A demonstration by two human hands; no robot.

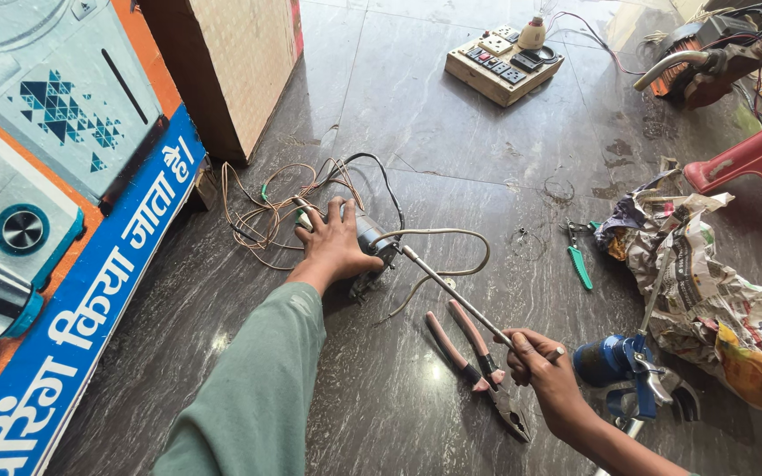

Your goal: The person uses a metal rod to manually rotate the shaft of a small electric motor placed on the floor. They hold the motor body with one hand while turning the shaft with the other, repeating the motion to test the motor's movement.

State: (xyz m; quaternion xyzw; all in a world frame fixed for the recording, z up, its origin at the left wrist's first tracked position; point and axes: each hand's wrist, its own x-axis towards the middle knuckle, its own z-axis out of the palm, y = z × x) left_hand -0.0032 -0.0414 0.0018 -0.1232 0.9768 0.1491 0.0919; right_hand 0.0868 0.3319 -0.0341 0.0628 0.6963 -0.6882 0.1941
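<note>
Your left hand (335, 242) rests on the small motor (370, 240) on the floor (451, 123) — wire tangle (266, 211) behind it. The pliers (478, 366) lie just left of your right hand (540, 366); the switchboard (504, 60) sits far behind — crumpled newspaper (707, 282) to the right.

A dark grey stone-tiled floor (451, 123) carried everything. On it lay red-handled pliers (478, 366), a small green-handled cutter (578, 260), a tangle of copper wire (266, 211), a wooden switchboard (504, 63), crumpled newspaper (707, 282), a blue tool (623, 366), and a large printed carton (55, 203) beside a brown box (231, 62)
</note>
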